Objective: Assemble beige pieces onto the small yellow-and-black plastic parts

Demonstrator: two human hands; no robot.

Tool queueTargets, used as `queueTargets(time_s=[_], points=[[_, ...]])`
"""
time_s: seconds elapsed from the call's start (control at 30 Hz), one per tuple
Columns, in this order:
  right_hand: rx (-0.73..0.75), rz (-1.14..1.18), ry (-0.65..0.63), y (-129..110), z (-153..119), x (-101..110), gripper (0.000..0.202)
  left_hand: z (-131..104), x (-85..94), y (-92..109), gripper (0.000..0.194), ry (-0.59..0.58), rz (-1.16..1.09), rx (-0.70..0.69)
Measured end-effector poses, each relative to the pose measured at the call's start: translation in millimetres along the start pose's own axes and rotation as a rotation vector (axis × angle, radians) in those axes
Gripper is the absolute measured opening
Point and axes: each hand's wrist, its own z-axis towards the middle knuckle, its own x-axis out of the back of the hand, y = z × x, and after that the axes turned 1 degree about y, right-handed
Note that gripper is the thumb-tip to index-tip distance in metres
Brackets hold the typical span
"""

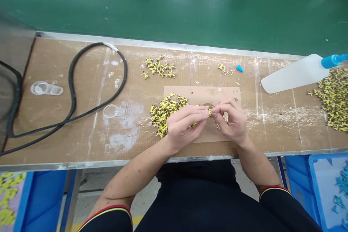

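Yellow piece (210,111): between both hands' fingertips, over cardboard sheet (203,96); direction and long axis too small to tell.
Left hand (186,123): fingers nearly straight, extended rightward, tips pinched on piece.
Right hand (232,121): fingers curled, thumb and forefinger pinched on it.

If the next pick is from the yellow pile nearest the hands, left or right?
Left, probably: the left hand is beside the yellow pile; the right hand is farther across. Both are at a small yellow piece, though.
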Motion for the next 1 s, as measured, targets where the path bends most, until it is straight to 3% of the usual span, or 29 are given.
queueTargets(time_s=[0.27,0.5,0.83,1.0], points=[[0.031,0.011,0.009,-3.1,2.0,-1.7,0.012,-1.7,0.6,-4.8,0.021,0.027,0.183,-0.207],[0.038,-0.014,0.006,-4.4,2.2,-2.1,0.012,-7.0,2.5,-7.9,0.021,-0.003,0.235,-0.266],[0.067,0.008,0.014,-4.7,1.8,-3.6,0.013,-1.4,0.5,-1.5,0.021,0.024,0.149,-0.190],[0.069,0.014,0.041,-4.3,1.2,-3.6,0.013,-1.4,-0.2,1.6,0.027,0.012,-0.001,0.015]])
